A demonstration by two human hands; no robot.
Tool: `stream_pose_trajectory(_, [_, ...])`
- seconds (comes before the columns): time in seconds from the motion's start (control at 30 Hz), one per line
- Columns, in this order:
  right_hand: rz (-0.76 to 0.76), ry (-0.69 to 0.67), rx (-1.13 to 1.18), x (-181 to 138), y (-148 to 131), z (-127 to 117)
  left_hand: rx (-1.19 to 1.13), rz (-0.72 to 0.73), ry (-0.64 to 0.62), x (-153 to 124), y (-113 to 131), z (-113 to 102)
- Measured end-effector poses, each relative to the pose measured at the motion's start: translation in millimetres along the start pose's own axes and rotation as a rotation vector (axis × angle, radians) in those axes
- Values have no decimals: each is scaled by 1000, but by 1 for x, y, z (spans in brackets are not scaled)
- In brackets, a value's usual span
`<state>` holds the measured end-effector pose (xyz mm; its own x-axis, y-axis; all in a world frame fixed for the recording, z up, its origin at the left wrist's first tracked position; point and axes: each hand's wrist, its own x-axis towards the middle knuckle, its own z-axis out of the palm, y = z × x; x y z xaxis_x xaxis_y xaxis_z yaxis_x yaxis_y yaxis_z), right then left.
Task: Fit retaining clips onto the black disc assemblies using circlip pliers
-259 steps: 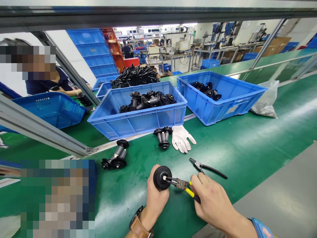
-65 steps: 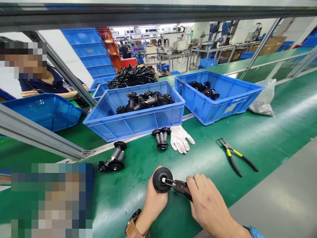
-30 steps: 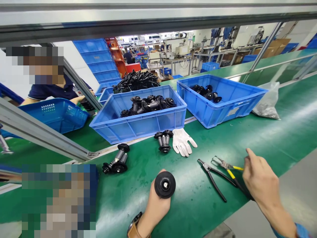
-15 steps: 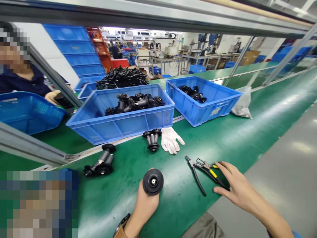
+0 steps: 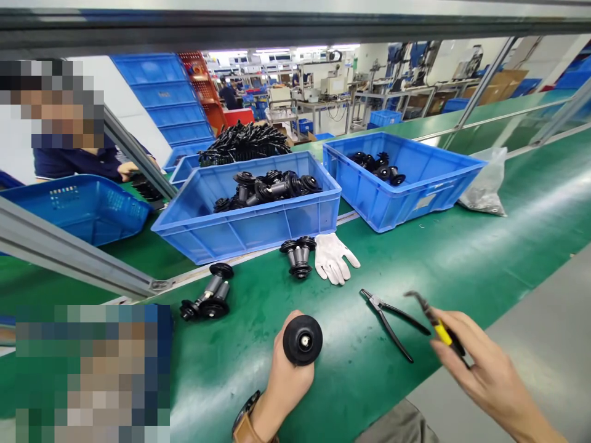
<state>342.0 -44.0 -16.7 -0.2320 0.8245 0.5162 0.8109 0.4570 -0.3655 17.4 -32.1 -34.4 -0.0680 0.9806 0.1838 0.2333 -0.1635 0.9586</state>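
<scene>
My left hand (image 5: 292, 378) is closed around a black flanged roller (image 5: 303, 340), its round end turned up toward me and hiding the rest of the part. In my right hand (image 5: 484, 363) is a pair of bent-nose pliers (image 5: 438, 326) with yellow and black grips, raised off the bench with the tip pointing left. Another pair of pliers (image 5: 383, 314) with black handles lies spread on the green bench between my hands. Beyond my left hand, several rollers (image 5: 301, 258) rest beside a white glove (image 5: 335, 258). More rollers (image 5: 210, 295) lie to the left.
A blue bin (image 5: 249, 231) holding several rollers stands at the back, with a second blue bin (image 5: 401, 184) to its right. A clear plastic bag (image 5: 487, 184) sits beside that one. A metal post (image 5: 78, 246) rises at left, near a co-worker (image 5: 78, 157) behind a blue basket (image 5: 87, 209).
My right hand has taken hold of the yellow-gripped pliers and lifted them off the bench. My left hand still holds the roller. The whole view has shifted slightly.
</scene>
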Motion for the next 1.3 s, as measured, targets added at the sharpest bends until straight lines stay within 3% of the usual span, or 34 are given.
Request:
stream_pose_trajectory(0.17, [-110, -208, 172, 20, -69, 10, 55, 72, -12, 2, 4, -2])
stream_pose_trajectory(0.3, [-157, -234, 104, 31, -96, 25, 89, 91, -6, 3, 4, -3])
stream_pose_trajectory(0.63, [-140, -275, 15, 39, -105, 41, 122, 95, -6, 5, 5, -5])
stream_pose_trajectory(1.3, [-123, -218, -103, 33, -114, 55, 83, 63, -11, 3, 4, -3])
